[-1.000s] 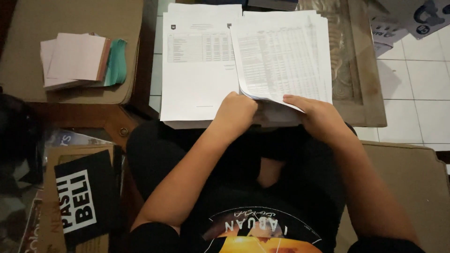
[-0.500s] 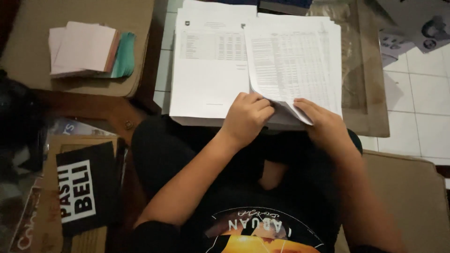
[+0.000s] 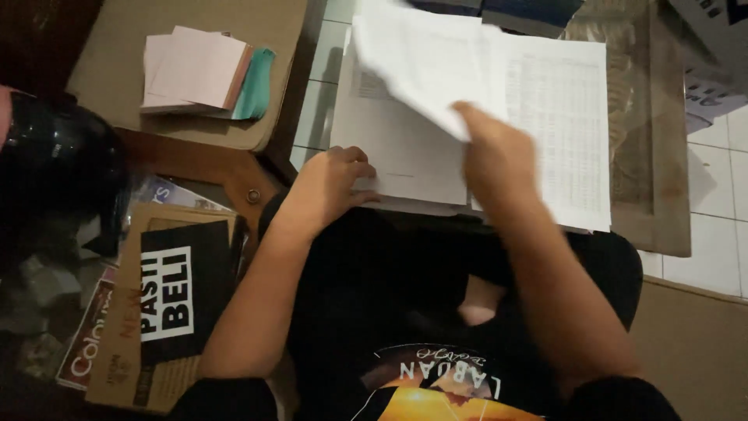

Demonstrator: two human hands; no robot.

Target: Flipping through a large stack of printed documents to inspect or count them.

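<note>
A: Hands?
B: Left hand [image 3: 331, 183] lies flat, fingers curled, pressing the near left corner of the paper stack [image 3: 405, 148]; grip released, holding nothing. Right hand [image 3: 495, 156] is raised over the stack, blurred, grip closed on a loose white sheet [image 3: 425, 66] lifted at a tilt.

A: The stack?
B: On a low wooden surface [image 3: 662, 156], just beyond the person's knees. Printed tables on the right-hand pages.

A: Packages, labels?
B: Left of the stack, a pile of pink and teal slips [image 3: 206, 74] on a brown cardboard sheet [image 3: 125, 47]. Nearer, a brown carton with a black-and-white label [image 3: 167, 292].

A: Room?
B: White tiled floor [image 3: 713, 183] right of the stack; dim light.
</note>
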